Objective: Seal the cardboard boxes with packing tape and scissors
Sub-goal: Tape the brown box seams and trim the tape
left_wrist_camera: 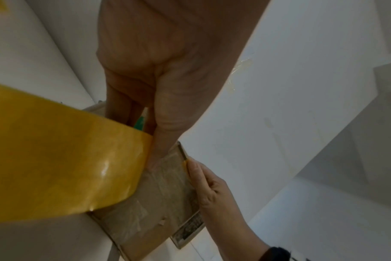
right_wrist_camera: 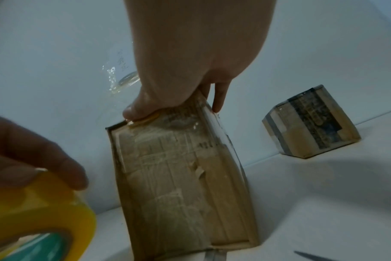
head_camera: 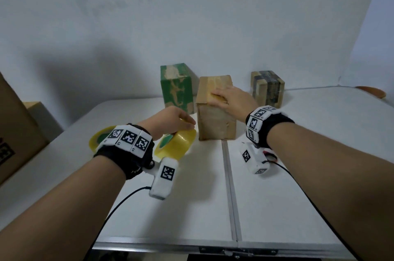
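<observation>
A brown cardboard box (head_camera: 215, 124) stands upright at mid-table. My right hand (head_camera: 226, 96) lies flat on its top, and the thumb presses a yellowish bit of tape (right_wrist_camera: 145, 120) at the top edge. Left of the box, my left hand (head_camera: 187, 124) grips a yellow packing tape roll (head_camera: 181, 143) with a green core, held tilted just above the table. The roll (left_wrist_camera: 56, 167) fills the lower left of the left wrist view, close to the box (left_wrist_camera: 159, 203). Red-handled scissors (head_camera: 271, 154) lie under my right wrist, mostly hidden; a blade tip (right_wrist_camera: 310, 256) shows.
A green box (head_camera: 177, 88) and a tape-wrapped box (head_camera: 267, 88) stand against the back wall. A second yellow tape roll (head_camera: 97, 139) lies behind my left wrist. A large carton (head_camera: 17, 132) sits off the table's (head_camera: 298, 196) left edge.
</observation>
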